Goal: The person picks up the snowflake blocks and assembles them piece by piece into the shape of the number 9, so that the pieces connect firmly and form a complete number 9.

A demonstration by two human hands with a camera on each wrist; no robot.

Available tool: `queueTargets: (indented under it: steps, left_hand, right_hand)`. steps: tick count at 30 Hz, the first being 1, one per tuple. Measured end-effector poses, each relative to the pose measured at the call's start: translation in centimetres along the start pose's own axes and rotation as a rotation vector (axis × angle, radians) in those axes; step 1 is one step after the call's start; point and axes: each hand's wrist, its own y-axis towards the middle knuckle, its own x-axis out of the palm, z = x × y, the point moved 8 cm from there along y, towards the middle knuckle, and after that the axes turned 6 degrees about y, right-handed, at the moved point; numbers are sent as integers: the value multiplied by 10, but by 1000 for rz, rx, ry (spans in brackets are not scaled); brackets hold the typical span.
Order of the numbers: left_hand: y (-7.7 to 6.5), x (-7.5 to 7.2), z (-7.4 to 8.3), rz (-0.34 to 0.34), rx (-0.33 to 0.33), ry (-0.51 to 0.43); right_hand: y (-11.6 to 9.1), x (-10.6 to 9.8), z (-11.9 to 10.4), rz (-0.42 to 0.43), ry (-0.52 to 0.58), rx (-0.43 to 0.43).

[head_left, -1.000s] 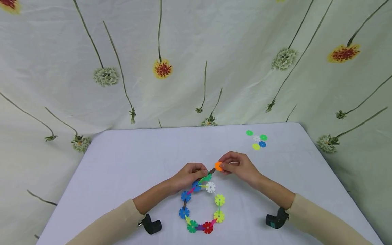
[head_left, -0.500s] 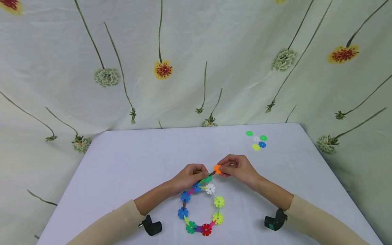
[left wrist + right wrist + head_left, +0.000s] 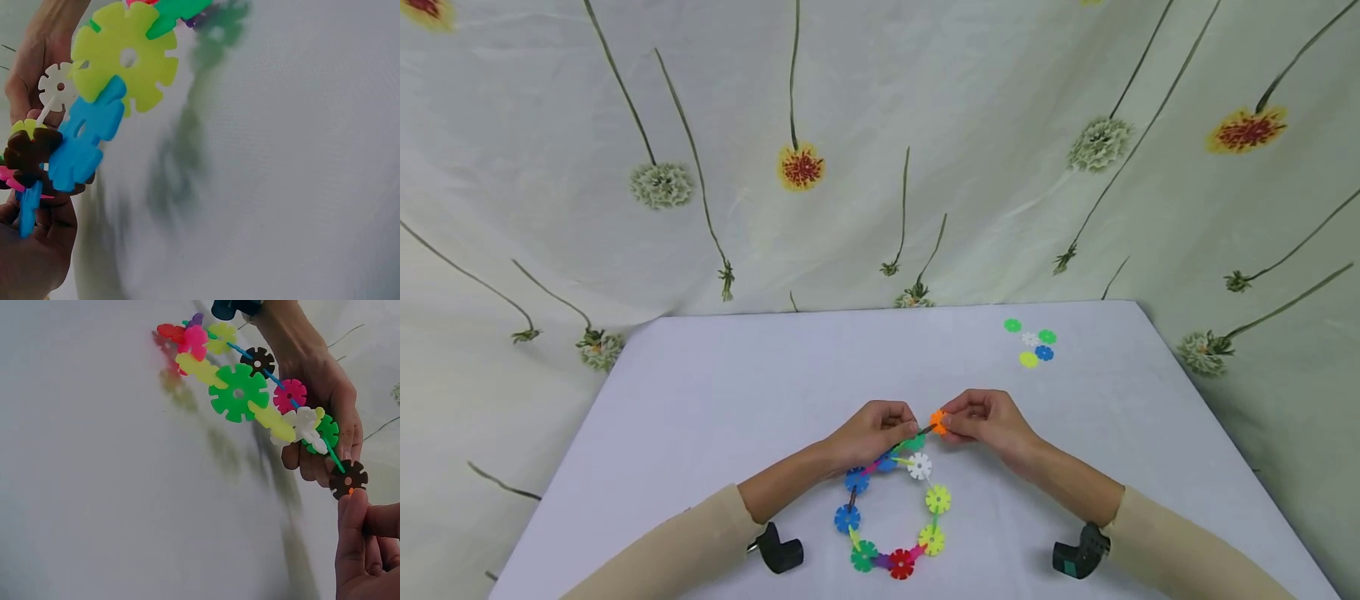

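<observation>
A ring of interlocking notched plastic discs, with blue discs [image 3: 847,518] on its left, a red disc [image 3: 902,564] at the front and yellow discs [image 3: 932,540] on its right, is held up at its far side. My left hand [image 3: 876,433] grips it near a green disc [image 3: 915,441]. From there a brown disc [image 3: 348,480] sticks out, seen nearly edge-on in the head view. My right hand [image 3: 996,425] pinches an orange disc [image 3: 938,422] against the brown disc's end. In the right wrist view its fingers [image 3: 354,528] hide most of the orange disc.
Loose discs lie toward the back right of the white table [image 3: 737,367]: two green, a white, a blue disc [image 3: 1044,353] and a yellow disc [image 3: 1028,359]. A flower-print cloth [image 3: 865,100] hangs behind. Black wrist cameras [image 3: 1081,552] sit under both forearms.
My right hand has come down slightly, bringing the orange disc against the brown disc's end. The left hand keeps its grip, and the ring has shifted only a little.
</observation>
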Motion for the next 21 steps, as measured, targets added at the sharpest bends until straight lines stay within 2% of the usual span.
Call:
queueTargets:
  steps: [8, 13, 18, 21]
  left_hand:
    - [3, -6, 3, -6, 22, -28]
    - [4, -7, 10, -21, 47, -55]
    - [10, -7, 11, 14, 44, -57]
    - [13, -5, 11, 25, 38, -53]
  right_hand:
    - [0, 4, -17, -25, -12, -108]
    - [0, 7, -17, -72, -14, -109]
    - [-1, 10, -14, -115, -4, -108]
    - [0, 13, -12, -112, 19, -94]
